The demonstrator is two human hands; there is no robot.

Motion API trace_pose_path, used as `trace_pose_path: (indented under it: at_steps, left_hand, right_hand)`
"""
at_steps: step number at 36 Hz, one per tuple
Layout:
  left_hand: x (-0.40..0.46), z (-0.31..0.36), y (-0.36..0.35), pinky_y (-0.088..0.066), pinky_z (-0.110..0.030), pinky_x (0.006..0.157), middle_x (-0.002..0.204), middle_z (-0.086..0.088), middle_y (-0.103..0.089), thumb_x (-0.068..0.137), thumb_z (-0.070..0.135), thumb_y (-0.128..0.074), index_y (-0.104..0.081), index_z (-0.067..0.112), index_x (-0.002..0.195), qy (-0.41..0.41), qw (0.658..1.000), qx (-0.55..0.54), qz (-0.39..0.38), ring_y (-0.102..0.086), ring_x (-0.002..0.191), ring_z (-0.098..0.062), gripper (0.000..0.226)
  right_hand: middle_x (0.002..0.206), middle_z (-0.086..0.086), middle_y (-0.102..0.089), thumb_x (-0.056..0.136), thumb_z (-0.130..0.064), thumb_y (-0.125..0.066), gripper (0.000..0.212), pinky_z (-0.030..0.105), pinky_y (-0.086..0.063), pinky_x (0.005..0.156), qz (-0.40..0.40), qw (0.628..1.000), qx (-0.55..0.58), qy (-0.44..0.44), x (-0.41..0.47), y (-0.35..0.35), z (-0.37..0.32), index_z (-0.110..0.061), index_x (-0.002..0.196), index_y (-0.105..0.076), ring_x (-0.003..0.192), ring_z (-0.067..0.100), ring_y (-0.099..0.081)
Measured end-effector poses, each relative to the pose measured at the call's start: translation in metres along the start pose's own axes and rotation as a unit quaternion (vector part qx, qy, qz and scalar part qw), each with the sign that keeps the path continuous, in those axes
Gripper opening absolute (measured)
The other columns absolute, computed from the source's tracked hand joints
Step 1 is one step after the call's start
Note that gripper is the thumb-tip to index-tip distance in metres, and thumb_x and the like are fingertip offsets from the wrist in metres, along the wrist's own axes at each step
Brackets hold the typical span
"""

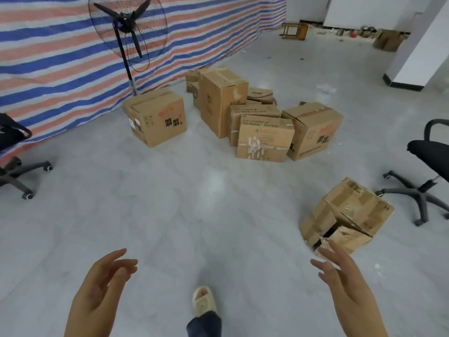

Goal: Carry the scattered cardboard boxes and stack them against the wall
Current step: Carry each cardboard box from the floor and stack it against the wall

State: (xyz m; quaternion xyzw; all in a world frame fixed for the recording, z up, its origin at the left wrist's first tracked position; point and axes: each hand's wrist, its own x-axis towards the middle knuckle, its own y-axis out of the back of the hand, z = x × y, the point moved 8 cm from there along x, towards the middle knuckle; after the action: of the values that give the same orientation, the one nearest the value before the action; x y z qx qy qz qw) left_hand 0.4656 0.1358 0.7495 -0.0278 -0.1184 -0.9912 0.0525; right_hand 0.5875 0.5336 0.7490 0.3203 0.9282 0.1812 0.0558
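The person stands on the grey floor [145, 215] with both hands raised, palms facing each other and fingers loosely spread: the left hand [102, 285] and the right hand [345, 280] each hold nothing. By the look of it this is the step between carries, with the person walking toward the next box to fetch.

The standing fan [127, 29] in front of the striped tarp [48, 69] serves as the landmark. Just beside its pole, on the floor against the tarp, sits a single box [155, 117]. To the right of the fan is the cluster of boxes [255, 117], standing touching one another, with a tall box [221, 100] at its middle. Well apart from the fan, toward the person and far to its right, lies a torn box [345, 215], tilted and split open, just beyond the right hand's fingertips.

The next move probably calls for turning right, bending down and gripping the torn box with both hands under its sound edges, since the ripped flaps would likely give way.

Counted: about seven boxes in the cluster, though those at its back are partly hidden, plus the single box and the torn one, and one more box [388, 41] far off by the white wall. There are two office chairs, a left chair [14, 152] and a right chair [422, 166], one fan and one small stool [294, 30].
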Motion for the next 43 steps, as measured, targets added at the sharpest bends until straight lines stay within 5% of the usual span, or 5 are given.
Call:
trace_pose_path:
  at_steps: [5, 10, 24, 30, 43]
  left_hand:
    - [0.105, -0.005, -0.054, -0.051, -0.030, 0.085, 0.091, 0.003, -0.072, 0.094, -0.006, -0.045, -0.063, 0.027, 0.102, -0.008, 1.000, -0.006, -0.008, -0.068, 0.084, -0.011, 0.039]
    - [0.216, 0.029, -0.104, -0.050, -0.028, 0.087, 0.094, 0.003, -0.072, 0.094, -0.002, -0.047, -0.065, 0.036, 0.101, -0.039, 0.999, -0.017, -0.022, -0.069, 0.088, -0.011, 0.043]
    - [0.433, 0.010, -0.161, -0.051, -0.024, 0.086, 0.094, 0.004, -0.072, 0.094, -0.004, -0.046, -0.063, 0.029, 0.104, 0.007, 0.999, -0.007, 0.052, -0.068, 0.087, -0.011, 0.039]
    - [0.542, 0.008, -0.209, -0.050, -0.026, 0.087, 0.094, 0.006, -0.072, 0.095, -0.001, -0.046, -0.063, 0.031, 0.104, 0.029, 0.996, -0.011, 0.082, -0.068, 0.089, -0.008, 0.037]
    - [0.755, 0.011, -0.238, -0.049, -0.026, 0.089, 0.094, 0.007, -0.072, 0.094, -0.001, -0.047, -0.061, 0.028, 0.106, 0.051, 0.986, 0.008, 0.158, -0.067, 0.090, -0.009, 0.035]
  right_hand:
    - [0.116, -0.020, -0.061, 0.080, -0.039, -0.047, 0.037, 0.029, -0.049, 0.086, 0.031, 1.000, 0.006, -0.004, 0.095, -0.023, -0.001, -0.049, 0.115, -0.046, 0.096, 0.000, -0.065]
    - [0.116, -0.007, -0.063, 0.092, -0.017, -0.048, 0.033, 0.013, -0.047, 0.084, 0.047, 0.999, 0.010, -0.009, 0.197, -0.050, -0.026, -0.035, 0.120, -0.048, 0.094, -0.008, -0.063]
    - [0.119, -0.016, -0.058, 0.076, -0.039, -0.045, 0.042, 0.013, -0.047, 0.083, -0.066, 0.998, -0.005, -0.007, 0.460, -0.181, -0.060, -0.047, 0.117, -0.042, 0.096, -0.007, -0.063]
    - [0.118, -0.024, -0.057, 0.076, -0.049, -0.043, 0.041, 0.036, -0.048, 0.095, -0.089, 0.996, -0.003, 0.021, 0.594, -0.237, -0.083, -0.053, 0.117, -0.040, 0.100, 0.002, -0.064]
    - [0.113, -0.026, -0.060, 0.072, -0.054, -0.045, 0.044, 0.034, -0.049, 0.092, -0.196, 0.979, -0.003, 0.064, 0.837, -0.413, -0.172, -0.057, 0.116, -0.042, 0.105, 0.006, -0.063]
